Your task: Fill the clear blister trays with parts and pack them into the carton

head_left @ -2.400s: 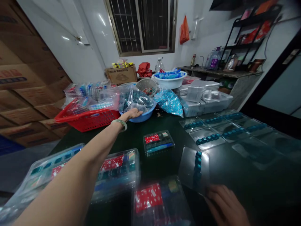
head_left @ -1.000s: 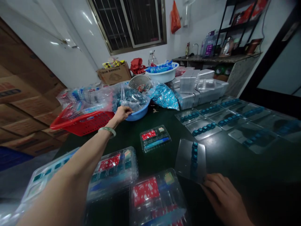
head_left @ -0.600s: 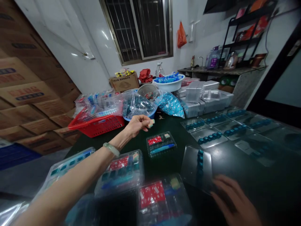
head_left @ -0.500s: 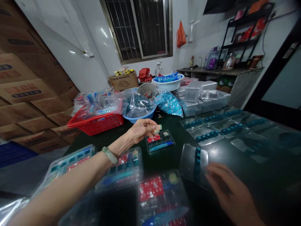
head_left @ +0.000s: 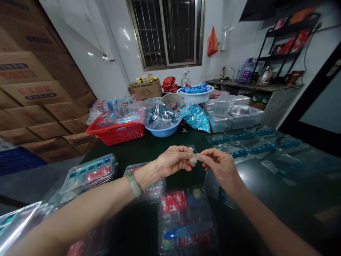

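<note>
My left hand (head_left: pixel 176 160), with a pale green bangle at the wrist, pinches a small pastel-striped block (head_left: pixel 193 160). The thumb and fingertips of my right hand (head_left: pixel 220 166) are closed at the block's right end. Both hands meet above the dark table (head_left: pixel 125 151). Behind them, a clear plastic case (head_left: pixel 191 146) is mostly hidden. Nearer to me lies another clear case (head_left: pixel 210 217) with a red patterned piece (head_left: pixel 174 202) and a blue pen-like item (head_left: pixel 183 231). Under my right forearm, a clear tray (head_left: pixel 213 183) with teal pieces is partly covered.
Filled clear cases (head_left: pixel 89 172) are stacked at the left. A red basket (head_left: pixel 122 133), a blue basin (head_left: pixel 163 131) and stacked empty plastic boxes (head_left: pixel 231 115) stand at the back. Trays with teal pieces (head_left: pixel 262 149) cover the right side. Cartons (head_left: pixel 39 90) line the left wall.
My right hand has moved left and up from the tray to the block. My left hand, still holding the block, has shifted slightly to the right in view.
</note>
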Tool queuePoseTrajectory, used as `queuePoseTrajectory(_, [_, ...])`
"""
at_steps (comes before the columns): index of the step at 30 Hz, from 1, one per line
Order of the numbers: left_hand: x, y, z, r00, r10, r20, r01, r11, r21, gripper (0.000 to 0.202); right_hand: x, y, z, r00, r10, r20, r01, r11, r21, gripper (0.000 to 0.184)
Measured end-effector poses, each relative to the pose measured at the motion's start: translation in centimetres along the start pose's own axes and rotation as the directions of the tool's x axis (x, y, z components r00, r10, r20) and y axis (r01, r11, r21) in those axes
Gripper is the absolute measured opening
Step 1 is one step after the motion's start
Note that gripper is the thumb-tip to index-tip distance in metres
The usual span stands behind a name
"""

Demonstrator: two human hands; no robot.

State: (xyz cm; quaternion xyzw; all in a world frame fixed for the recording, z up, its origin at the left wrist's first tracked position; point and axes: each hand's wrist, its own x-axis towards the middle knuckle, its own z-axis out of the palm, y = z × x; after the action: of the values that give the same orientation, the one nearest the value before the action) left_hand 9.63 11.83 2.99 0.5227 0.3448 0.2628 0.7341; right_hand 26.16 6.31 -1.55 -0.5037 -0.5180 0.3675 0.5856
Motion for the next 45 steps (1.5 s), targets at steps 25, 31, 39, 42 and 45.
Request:
queuePoseTrajectory(25, [-1.2, -1.3, -4.8, 0.975, -0.001, -0.222, 0.011, 0.999, 0.047, 0.020, 13.1, 9.3, 4.6, 0.990, 0.123, 0.067, -0.009, 0.533, -0.846, 0.018])
queuePoseTrajectory(31, [-1.4, -1.7, -4.4, 0.969, 0.013, -0.246, -0.001, 0.999, 0.048, 0.019, 9.7, 5.4, 3.8, 0.974, 0.047, 0.224, 0.125, 0.709, -0.694, 0.020])
queuePoseTrajectory(39, [-1.4, -1.3, -0.4, 0.927, 0.189, -0.323, -0.136, 0.974, 0.182, 0.010, 1.1, 0.6, 1.9, 0.907, 0.239, 0.346, -0.216, 0.971, -0.104, 0.032])
queuePoseTrajectory(42, [-1.4, -1.9, 1.0, 0.913, 0.272, -0.305, -0.208, 0.952, 0.225, 0.009, 0.0, 0.4, 1.7, 0.915, 0.257, 0.311, -0.268, 0.963, -0.007, 0.029])
queuePoseTrajectory(45, [-1.3, -2.2, 1.3, 0.900, 0.292, -0.323, -0.231, 0.949, 0.212, 0.010, -0.7, 0.6, 1.0, 0.926, 0.226, 0.302, -0.236, 0.972, -0.001, 0.026])
